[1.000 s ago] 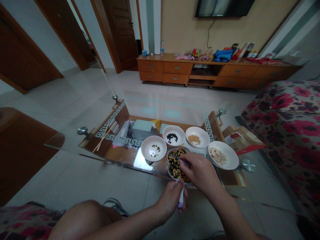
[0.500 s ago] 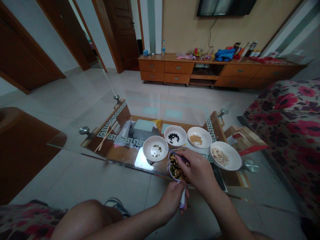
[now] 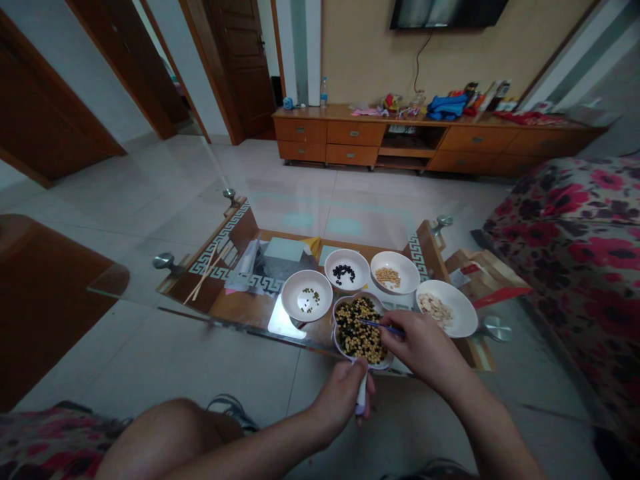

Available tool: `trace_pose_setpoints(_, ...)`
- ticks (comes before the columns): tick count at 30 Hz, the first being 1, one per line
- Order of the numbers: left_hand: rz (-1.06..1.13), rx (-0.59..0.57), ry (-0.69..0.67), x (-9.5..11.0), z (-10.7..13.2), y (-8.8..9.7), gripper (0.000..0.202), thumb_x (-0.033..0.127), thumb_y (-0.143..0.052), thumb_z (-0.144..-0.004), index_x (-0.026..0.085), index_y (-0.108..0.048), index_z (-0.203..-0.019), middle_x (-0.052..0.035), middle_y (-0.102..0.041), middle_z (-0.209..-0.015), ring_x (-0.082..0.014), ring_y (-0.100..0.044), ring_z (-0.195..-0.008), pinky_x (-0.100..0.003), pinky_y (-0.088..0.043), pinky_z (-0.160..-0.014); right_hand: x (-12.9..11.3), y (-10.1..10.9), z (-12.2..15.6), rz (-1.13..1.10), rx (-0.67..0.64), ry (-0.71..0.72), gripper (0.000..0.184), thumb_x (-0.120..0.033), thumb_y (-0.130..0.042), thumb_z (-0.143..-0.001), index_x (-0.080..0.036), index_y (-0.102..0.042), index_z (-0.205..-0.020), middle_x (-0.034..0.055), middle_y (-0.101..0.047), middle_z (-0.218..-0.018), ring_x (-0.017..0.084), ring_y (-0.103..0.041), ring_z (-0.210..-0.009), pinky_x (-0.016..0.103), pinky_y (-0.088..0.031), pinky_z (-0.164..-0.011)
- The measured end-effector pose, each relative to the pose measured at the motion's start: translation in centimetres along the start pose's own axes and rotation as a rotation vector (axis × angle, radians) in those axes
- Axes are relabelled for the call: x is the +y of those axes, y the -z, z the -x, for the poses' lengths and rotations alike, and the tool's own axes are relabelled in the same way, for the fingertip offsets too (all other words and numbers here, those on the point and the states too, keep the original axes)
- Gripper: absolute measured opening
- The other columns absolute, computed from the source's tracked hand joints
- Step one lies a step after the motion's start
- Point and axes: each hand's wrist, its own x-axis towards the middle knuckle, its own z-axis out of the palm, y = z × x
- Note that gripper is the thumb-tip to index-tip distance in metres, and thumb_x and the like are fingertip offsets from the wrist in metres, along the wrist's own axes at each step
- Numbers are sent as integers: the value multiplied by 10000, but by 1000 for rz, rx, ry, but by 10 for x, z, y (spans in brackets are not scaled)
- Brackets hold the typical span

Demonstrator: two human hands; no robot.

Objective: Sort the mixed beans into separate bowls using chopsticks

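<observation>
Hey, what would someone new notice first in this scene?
The white bowl of mixed dark and yellow beans draws the eye at bottom centre, its handle held by the left hand while the right hand holds a thin blue tool over it. Behind, white bowls of black beans and yellow beans stand on the glass table.

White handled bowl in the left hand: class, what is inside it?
A mix of dark and yellow beans fills the white handled bowl; they cover its bottom, so that cannot be seen.
</observation>
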Motion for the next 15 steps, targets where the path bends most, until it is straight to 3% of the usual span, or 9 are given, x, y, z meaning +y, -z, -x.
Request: trace_pose_setpoints(15, 3, 6, 12, 2, 2, 1, 751, 934, -399, -679, 197, -538, -692, 26, -478, -413, -107, -398, -340, -225, -298, -374, -3, -5, -1, 50, -106, -59, 171, -257, -532, -863, -212, -687, -808, 52, -724, -790, 188, -650, -709, 281, -396, -642)
